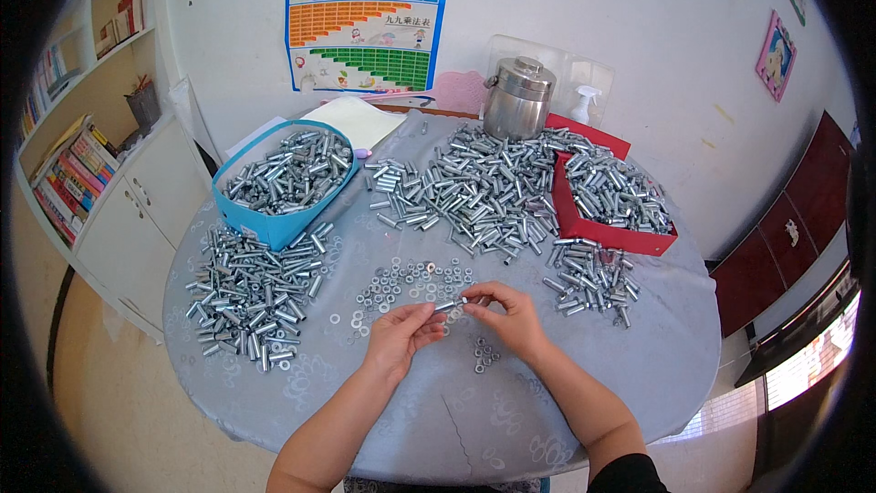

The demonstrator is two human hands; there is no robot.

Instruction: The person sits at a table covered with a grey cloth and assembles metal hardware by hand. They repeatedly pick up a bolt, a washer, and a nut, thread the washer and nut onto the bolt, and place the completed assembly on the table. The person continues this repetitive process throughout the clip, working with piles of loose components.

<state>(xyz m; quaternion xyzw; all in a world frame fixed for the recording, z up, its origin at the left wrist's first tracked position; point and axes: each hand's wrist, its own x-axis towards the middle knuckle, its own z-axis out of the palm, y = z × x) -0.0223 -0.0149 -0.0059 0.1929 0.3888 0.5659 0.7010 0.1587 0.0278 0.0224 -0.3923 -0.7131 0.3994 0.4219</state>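
Observation:
Above the near middle of the table, my left hand (396,340) pinches one end of a silver sleeve anchor bolt (447,306) between thumb and fingers. My right hand (507,318) has its thumb and forefinger closed at the bolt's other end; any small part between those fingertips is too small to make out. The bolt lies almost level between the two hands. Just beyond them spread loose nuts and washers (387,289). A small cluster of nuts (485,355) sits below my right hand.
A blue box (278,233) full of metal anchors stands at the left, with a heap of anchors (251,292) before it. Another large heap (479,187) lies at the back, beside a red box (602,236) of anchors. A steel pot (518,105) and white spray bottle (585,105) stand behind.

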